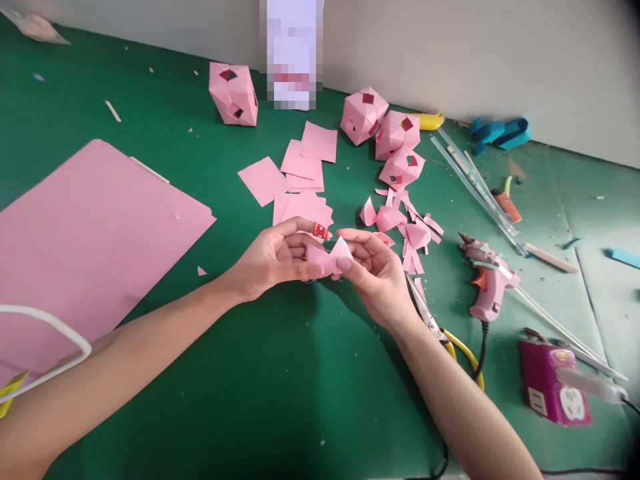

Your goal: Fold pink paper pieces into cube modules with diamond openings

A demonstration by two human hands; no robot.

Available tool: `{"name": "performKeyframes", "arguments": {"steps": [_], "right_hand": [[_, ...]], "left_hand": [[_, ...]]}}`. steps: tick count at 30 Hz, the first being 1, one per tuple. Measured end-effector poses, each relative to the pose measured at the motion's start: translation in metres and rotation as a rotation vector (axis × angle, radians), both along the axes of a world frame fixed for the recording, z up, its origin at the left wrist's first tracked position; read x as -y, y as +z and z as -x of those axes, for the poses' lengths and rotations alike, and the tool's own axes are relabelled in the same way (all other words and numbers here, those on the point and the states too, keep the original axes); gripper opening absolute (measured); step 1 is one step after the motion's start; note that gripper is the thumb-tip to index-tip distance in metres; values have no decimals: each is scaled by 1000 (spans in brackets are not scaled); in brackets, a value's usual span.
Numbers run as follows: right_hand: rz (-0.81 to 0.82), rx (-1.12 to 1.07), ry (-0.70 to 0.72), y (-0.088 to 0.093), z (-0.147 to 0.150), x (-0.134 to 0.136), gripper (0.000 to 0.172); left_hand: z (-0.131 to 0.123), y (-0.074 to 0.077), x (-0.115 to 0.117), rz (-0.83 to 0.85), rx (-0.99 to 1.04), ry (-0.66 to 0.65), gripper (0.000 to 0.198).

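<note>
Between my two hands is a small piece of folded pink paper (326,261), its pointed corner sticking up. My left hand (273,260) pinches its left side between thumb and fingers; a red patterned band wraps one fingertip. With thumb and fingers, my right hand (377,273) grips the right side. Just beyond my hands lie loose pink paper squares (300,208). Curled pink offcuts (393,219) and strips are scattered past my right hand. Scissors (425,310) with yellow handles lie partly under my right forearm.
Folded pink paper balls (364,115) with square holes stand at the back, one (234,95) farther left. A large pink sheet (100,233) covers the left. At right are a pink glue gun (490,280) with cord, a purple power socket box (553,383) and glue sticks (480,190).
</note>
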State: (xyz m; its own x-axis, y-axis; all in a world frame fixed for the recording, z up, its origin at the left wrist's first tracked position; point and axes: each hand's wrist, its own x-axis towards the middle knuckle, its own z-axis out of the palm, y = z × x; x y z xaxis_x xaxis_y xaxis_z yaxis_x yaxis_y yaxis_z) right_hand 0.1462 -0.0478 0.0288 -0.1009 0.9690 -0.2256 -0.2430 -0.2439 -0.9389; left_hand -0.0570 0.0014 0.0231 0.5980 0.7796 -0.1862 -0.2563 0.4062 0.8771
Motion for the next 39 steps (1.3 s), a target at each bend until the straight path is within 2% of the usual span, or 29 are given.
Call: {"name": "performKeyframes", "arguments": {"steps": [4,9,13,16,21,25,28,31,34,36,39], "right_hand": [[7,-47,15,1,0,0,48],[40,-90,-8,5,-1,0,49],[54,-111,-23,8,1,-1,40],[59,-130,-22,10,1,-2,40],[12,-98,-3,8,1,-1,47],[-51,-33,-34,7,2,-1,44],[-104,157,-112,21,-1,-1,40],[-235,469,-254,43,-15,1,31],[-264,793,-352,58,-35,6,24],[-234,1018,-326,58,-48,11,23],[-246,1245,-245,43,-56,17,30]], "left_hand": [[-1,-2,0,-4,25,-17,44],[-2,-1,-2,41,69,34,47],[0,-2,-3,37,73,77,43],[-3,-5,0,-109,43,124,44],[-9,-9,13,-438,-79,194,69],[-9,-9,18,-414,-172,225,58],[-9,-8,16,-381,-146,246,54],[-10,-7,13,-341,-125,269,58],[-11,-6,11,-294,-108,267,55],[-10,-6,10,-274,-89,277,48],[-10,-7,8,-247,-63,292,43]]}}
